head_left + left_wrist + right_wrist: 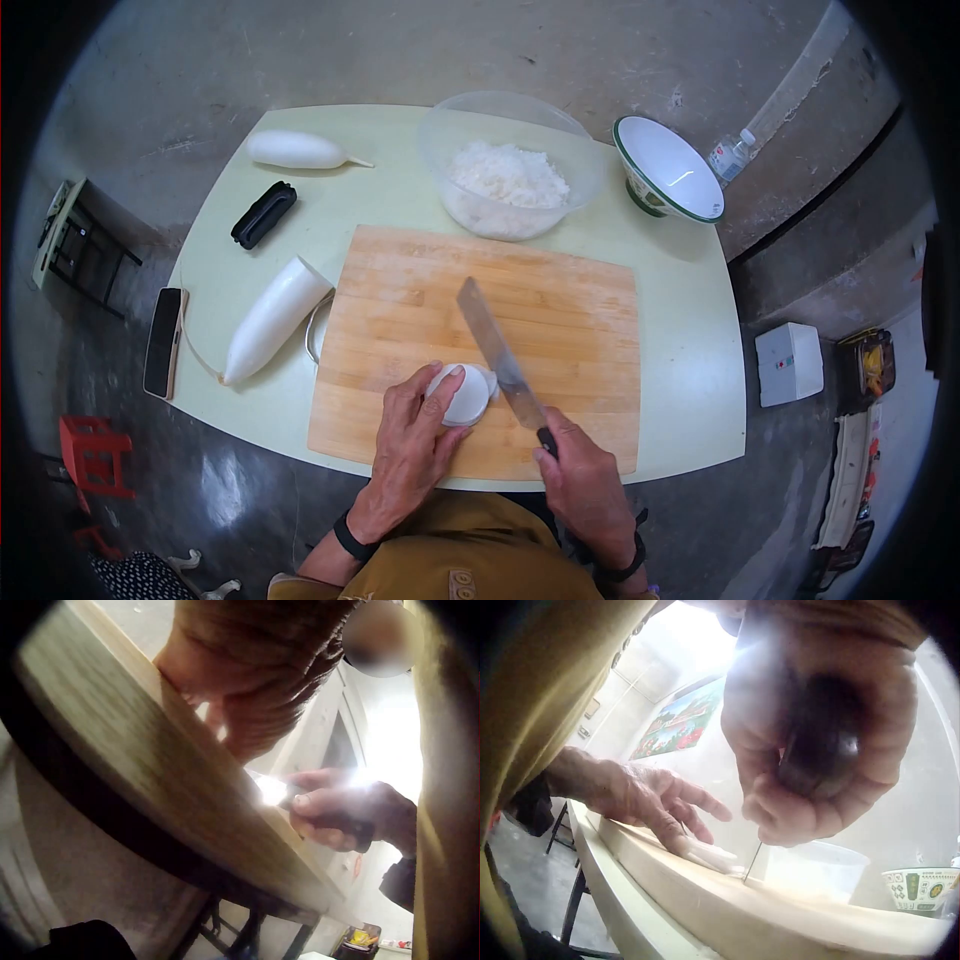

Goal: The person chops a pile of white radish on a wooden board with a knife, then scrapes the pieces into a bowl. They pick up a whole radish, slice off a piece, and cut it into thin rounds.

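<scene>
My left hand holds a short stack of round white radish slices near the front of the wooden cutting board, thumb on the near side and fingers over the far side. One thin slice leans out at the stack's right. My right hand grips the black handle of a kitchen knife. Its broad blade points away over the board, right beside the slices. In the right wrist view the blade's edge is down at the board, and the slices lie under the left thumb.
Behind the board stands a clear plastic bowl of shredded white radish. A green-rimmed bowl tilts at the back right. Left of the board lie a cut radish, a whole radish, a black case and a phone.
</scene>
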Demonstrator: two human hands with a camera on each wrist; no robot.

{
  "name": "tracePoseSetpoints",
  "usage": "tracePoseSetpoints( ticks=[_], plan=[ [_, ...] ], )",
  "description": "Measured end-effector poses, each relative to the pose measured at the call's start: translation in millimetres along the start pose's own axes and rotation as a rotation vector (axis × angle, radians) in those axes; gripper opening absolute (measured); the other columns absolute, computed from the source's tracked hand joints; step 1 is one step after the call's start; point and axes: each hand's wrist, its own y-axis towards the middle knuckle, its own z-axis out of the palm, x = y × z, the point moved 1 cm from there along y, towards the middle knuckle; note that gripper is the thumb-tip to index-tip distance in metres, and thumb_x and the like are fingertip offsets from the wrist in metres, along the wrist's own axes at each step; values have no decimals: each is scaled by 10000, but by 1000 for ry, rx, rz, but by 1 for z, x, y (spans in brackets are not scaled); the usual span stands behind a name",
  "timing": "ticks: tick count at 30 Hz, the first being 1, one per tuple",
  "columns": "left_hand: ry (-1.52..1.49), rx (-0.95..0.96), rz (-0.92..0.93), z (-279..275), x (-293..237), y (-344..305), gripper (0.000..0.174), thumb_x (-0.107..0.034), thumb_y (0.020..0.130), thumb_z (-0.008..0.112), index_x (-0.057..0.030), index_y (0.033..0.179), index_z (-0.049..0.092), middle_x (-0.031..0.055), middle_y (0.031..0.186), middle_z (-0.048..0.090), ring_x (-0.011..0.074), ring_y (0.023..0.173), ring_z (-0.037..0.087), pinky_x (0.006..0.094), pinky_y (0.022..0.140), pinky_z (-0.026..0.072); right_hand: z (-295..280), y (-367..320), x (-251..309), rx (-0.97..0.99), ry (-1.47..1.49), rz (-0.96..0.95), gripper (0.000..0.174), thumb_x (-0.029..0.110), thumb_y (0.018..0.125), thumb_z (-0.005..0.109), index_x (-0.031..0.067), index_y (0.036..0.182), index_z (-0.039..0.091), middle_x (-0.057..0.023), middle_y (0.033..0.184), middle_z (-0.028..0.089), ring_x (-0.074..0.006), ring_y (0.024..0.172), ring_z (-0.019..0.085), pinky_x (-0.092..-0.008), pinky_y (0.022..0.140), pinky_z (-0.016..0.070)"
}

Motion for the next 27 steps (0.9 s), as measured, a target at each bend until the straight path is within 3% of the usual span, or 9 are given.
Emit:
tracePoseSetpoints(
  ticks=[3, 5, 11, 17, 20, 23, 27],
  plan=[
    [-6, -2, -29, -2, 0, 0, 747, -11, 607, 807, -62, 1293, 516, 176, 1274, 520, 352, 1117, 525, 408, 935, 464, 3, 3, 4, 59, -47, -1, 479, 56, 836, 613, -8, 1284, 456, -179, 920, 589, -340, 732, 625, -397, 600, 522],
    [29, -7, -10, -1, 3, -2, 751, -13, 603, 809, -62, 1293, 517, 173, 1274, 527, 350, 1111, 528, 407, 931, 466, 4, 5, -2, -41, -132, 5, 483, 71, 841, 613, 9, 1295, 458, -150, 889, 580, -310, 689, 616, -385, 586, 522],
    [46, 2, 25, 1, 1, 1, 736, -20, 597, 814, -58, 1276, 534, 169, 1279, 540, 344, 1082, 536, 407, 909, 469, -1, 0, 6, 166, -102, -38, 481, 78, 854, 601, 18, 1308, 456, -135, 888, 585, -297, 676, 619, -377, 577, 520],
    [24, 1, 37, 1, 2, 2, 698, -14, 622, 803, -57, 1267, 543, 180, 1285, 523, 346, 1054, 530, 401, 874, 472, 1, 4, -4, 7, -29, 13, 472, 93, 869, 586, 35, 1318, 453, -139, 878, 584, -302, 689, 621, -385, 582, 521],
    [9, 5, 35, 1, 2, 2, 672, -9, 647, 791, -59, 1269, 541, 185, 1289, 509, 346, 1036, 524, 397, 852, 475, 2, 1, 5, 168, -87, -38, 466, 91, 868, 587, 40, 1313, 460, -139, 883, 589, -311, 695, 624, -394, 579, 521],
    [13, 9, 34, 1, 3, 1, 670, -7, 641, 793, -59, 1263, 547, 182, 1288, 511, 343, 1030, 527, 396, 851, 475, 1, 4, -3, 57, -8, -11, 459, 92, 869, 586, 38, 1308, 462, -133, 864, 581, -317, 691, 622, -400, 569, 518],
    [29, -5, 50, 2, 3, 0, 668, -12, 633, 797, -58, 1254, 553, 170, 1286, 515, 336, 1020, 531, 395, 847, 476, -2, 3, 3, 57, -26, 31, 462, 87, 865, 591, 33, 1305, 461, -128, 859, 581, -314, 706, 623, -399, 574, 518]
  ],
)
